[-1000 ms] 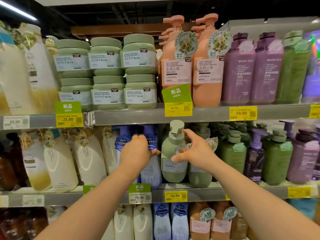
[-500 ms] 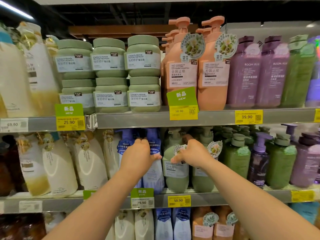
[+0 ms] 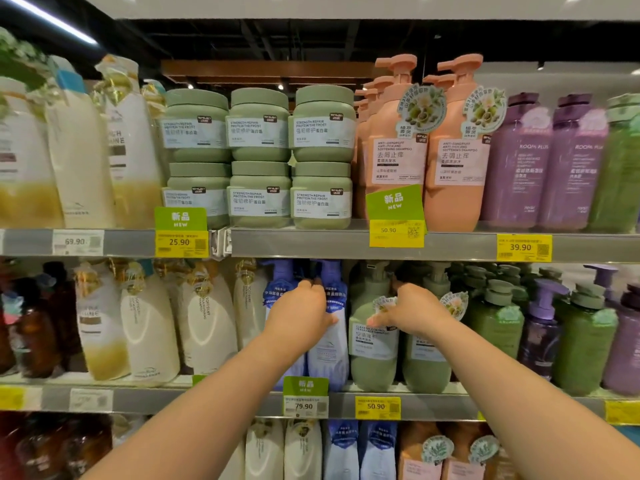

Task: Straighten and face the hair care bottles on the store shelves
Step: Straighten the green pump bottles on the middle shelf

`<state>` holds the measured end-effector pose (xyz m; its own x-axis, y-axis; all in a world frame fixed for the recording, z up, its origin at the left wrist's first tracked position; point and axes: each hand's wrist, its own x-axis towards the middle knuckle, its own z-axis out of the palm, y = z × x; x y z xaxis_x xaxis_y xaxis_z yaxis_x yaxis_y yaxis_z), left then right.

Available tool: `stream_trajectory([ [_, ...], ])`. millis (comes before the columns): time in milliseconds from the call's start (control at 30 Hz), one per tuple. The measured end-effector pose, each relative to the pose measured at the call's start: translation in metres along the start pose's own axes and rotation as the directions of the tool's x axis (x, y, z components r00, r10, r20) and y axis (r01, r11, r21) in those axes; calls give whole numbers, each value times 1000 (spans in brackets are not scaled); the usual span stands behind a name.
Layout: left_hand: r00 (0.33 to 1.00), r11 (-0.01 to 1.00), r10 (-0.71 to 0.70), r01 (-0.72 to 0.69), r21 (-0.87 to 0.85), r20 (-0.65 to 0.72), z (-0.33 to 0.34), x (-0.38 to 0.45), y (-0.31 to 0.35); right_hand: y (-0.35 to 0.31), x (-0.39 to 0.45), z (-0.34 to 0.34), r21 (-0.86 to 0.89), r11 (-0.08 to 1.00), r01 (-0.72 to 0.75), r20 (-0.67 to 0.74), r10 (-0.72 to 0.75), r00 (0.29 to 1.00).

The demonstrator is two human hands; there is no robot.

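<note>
Sage-green pump bottle (image 3: pixel 372 344) on middle shelf (image 3: pixel 433 405), right hand (image 3: pixel 414 311) curled round its shoulder, left hand (image 3: pixel 299 315) gripping blue-white bottle (image 3: pixel 329 355) just beside, fingertips probably wrapped behind, hidden

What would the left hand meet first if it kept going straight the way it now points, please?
Probably the blue-and-white bottle, which the left hand seems already to touch; behind it, more bottles, though depth is unclear.

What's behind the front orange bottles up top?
More orange pump bottles line up behind the front orange bottles; only their pumps and edges show. How many is hidden.
</note>
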<state>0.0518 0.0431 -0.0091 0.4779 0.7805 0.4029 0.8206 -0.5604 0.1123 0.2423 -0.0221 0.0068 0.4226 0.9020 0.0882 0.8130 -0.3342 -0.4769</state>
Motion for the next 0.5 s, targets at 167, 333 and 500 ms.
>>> stream_trajectory([
  [167, 995, 995, 98, -98, 8, -12, -5, -10, -13, -5, -22, -5, -220, 975, 23, -109, -48, 993],
  [333, 981, 983, 176, -180, -44, -85, -17, -40, -30, -24, -67, -6, -441, 898, 14, -398, -209, 893],
  [500, 982, 986, 169, -170, 5, -77, -29, -77, -52, -59, -85, 2, -221, 942, 253, -412, -325, 851],
])
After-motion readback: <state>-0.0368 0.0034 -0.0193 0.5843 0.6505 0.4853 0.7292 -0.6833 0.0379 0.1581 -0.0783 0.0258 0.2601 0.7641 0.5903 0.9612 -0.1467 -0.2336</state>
